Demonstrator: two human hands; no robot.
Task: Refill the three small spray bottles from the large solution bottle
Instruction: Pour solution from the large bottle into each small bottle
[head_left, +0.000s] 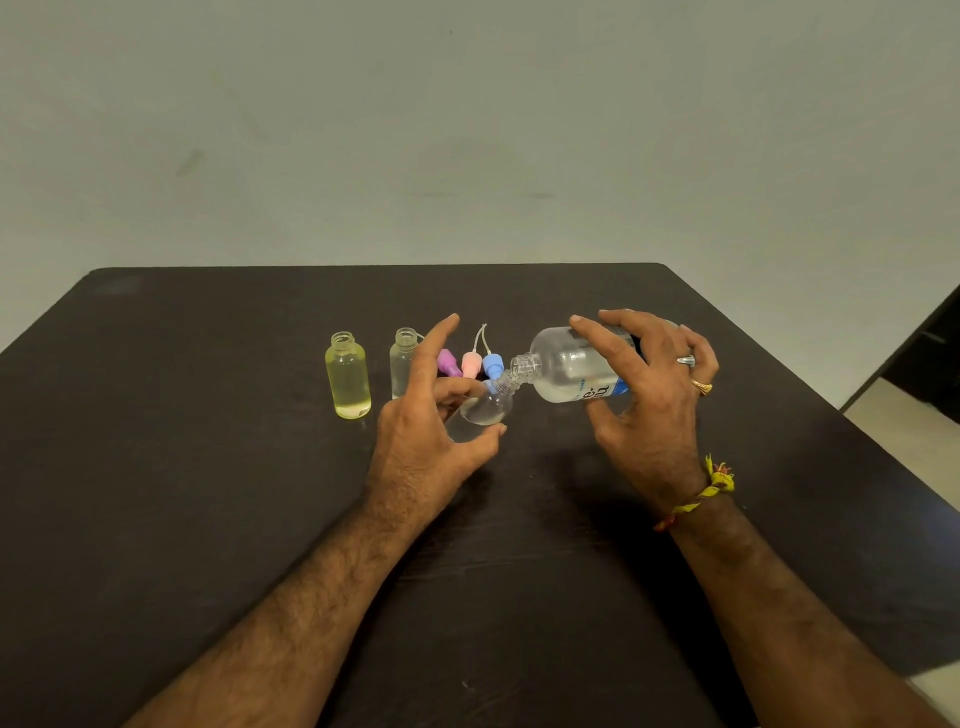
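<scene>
My right hand (649, 395) grips the large clear solution bottle (569, 366), tipped on its side with its open mouth pointing left. That mouth meets the neck of a small clear bottle (485, 408), which my left hand (423, 415) holds tilted between thumb and fingers; clear liquid sits in its lower part. Two more small bottles stand upright and uncapped on the dark table (208, 467): a yellow one (348, 376) at the left and a clear one (402, 364) partly behind my left hand.
Three spray caps lie on the table behind the hands: purple (448, 362), pink (471, 361) and blue (492, 364), with thin dip tubes pointing away. A pale wall rises beyond the table's far edge. Floor shows past the right edge.
</scene>
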